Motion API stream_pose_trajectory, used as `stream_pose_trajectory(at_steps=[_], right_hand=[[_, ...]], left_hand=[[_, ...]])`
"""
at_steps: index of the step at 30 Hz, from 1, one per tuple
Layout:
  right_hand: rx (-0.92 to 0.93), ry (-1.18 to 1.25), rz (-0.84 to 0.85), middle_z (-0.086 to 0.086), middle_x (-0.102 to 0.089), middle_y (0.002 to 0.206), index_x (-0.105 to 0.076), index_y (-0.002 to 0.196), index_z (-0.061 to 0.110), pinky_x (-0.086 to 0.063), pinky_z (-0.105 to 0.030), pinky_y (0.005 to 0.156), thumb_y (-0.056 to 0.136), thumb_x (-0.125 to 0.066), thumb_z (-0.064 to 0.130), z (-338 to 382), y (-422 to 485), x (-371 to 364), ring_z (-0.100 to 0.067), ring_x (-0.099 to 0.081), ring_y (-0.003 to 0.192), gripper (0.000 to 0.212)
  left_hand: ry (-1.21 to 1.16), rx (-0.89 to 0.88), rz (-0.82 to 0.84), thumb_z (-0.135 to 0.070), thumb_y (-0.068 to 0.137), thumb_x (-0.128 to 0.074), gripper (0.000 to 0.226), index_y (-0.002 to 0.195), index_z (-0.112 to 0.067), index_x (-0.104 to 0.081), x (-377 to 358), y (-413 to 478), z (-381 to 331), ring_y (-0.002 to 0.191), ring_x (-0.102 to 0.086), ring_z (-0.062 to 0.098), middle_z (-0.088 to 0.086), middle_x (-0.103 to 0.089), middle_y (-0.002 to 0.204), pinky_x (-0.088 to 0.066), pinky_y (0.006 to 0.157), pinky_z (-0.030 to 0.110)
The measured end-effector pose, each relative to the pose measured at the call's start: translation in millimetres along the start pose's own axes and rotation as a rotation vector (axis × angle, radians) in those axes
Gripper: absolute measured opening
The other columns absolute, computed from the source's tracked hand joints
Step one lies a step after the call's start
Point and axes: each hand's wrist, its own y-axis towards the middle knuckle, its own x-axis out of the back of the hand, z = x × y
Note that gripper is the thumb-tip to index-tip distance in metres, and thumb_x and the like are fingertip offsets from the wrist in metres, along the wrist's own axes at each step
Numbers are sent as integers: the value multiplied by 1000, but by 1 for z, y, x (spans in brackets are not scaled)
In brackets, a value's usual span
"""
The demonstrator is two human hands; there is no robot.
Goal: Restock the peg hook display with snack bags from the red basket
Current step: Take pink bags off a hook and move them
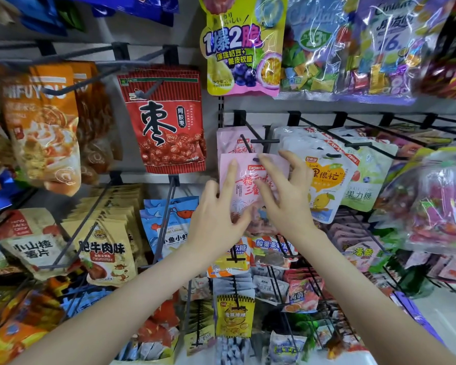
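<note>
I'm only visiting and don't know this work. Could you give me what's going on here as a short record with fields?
Activity: hanging a pink bag on a peg hook
Left hand: holds the bag's left side, one finger stretched up its front
Right hand: holds the bag's upper right, near the hang hole
Bag on hook: cannot tell; the hole is at the hook's tip
Behind it: second pink bag already on that hook
To the left: red bag
To the right: white bags
Red basket: not in view
</note>
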Motion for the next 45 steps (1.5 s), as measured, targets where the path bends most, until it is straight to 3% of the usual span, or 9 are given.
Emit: stream_pose_trajectory(at_steps=[4, 7, 10, 14, 19, 27, 35, 42, 45], right_hand=[[19, -267, 79, -15, -34, 147, -49, 136, 18, -16, -44, 107, 87, -54, 43, -4, 0, -15, -28, -22, 134, 55], [-22, -175, 225, -17, -33, 149, -36, 143, 7, -6, -40, 114, 86, -56, 32, -5, 9, -35, -28, -19, 140, 65], [-106, -77, 328, -21, -36, 146, -34, 142, 0, -23, -48, 114, 87, -57, 12, -6, 26, -58, -36, -32, 135, 61], [-139, -30, 373, -22, -33, 148, -33, 143, 0, -27, -45, 112, 94, -47, 8, -12, 47, -78, -35, -32, 136, 51], [-87, 42, 448, -21, -32, 149, -32, 144, 0, -21, -44, 116, 88, -47, 0, -11, 17, -70, -32, -26, 140, 58], [-317, 267, 798, -12, -39, 145, -34, 143, 5, -30, -36, 112, 91, -51, 2, -44, -203, 14, -24, -33, 137, 55], [-822, 73, 1292, -16, -43, 139, -32, 143, 6, -27, -30, 105, 92, -53, 12, -156, -483, 85, -28, -40, 130, 55], [-1094, 25, 1397, -17, -24, 153, -14, 147, -2, -20, -15, 109, 88, -56, 0, -239, -715, 101, -31, -31, 138, 72], [-1198, 89, 1352, -19, -22, 153, -16, 146, -3, -24, -32, 114, 86, -62, 1, -268, -795, 75, -32, -27, 141, 75]], left_hand=[[28, 14, 19, -35, 86, -60, 86, 152, -28, -5, -7, 15, 6, 75, -42, 16, 1, -31, 97, -37, 52, 19], [110, -6, 52, -19, 81, -66, 91, 153, -16, -10, -17, 32, 10, 110, -43, 35, 20, -37, 127, -48, 82, 39], [267, -16, 65, -13, 78, -65, 89, 151, -6, -13, -32, 52, 18, 140, -16, 47, 30, -8, 154, -24, 113, 48], [534, 7, 121, -23, 90, -45, 78, 151, -4, 1, -51, 74, 29, 145, 12, 37, 18, 31, 148, -1, 120, 44], [387, 72, 232, -17, 86, -53, 83, 152, -7, -4, -58, 45, 28, 146, 9, 32, 18, 7, 159, 6, 118, 40], [207, 47, 398, -15, 68, -77, 69, 130, 3, -53, -100, -148, -18, 126, -45, 46, 29, -44, 138, -39, 103, 54], [101, 151, 722, -20, 76, -50, 48, 119, -4, -63, -233, -361, -46, 103, -63, 40, 24, -59, 124, -56, 80, 47], [122, 452, 1307, -19, 94, -41, 63, 152, -24, -18, -415, -561, -11, 134, -37, 25, 4, -18, 157, -39, 104, 37], [148, 489, 1299, -13, 90, -51, 68, 151, -24, -22, -489, -619, 9, 136, -35, 30, 11, -18, 157, -38, 106, 38]])
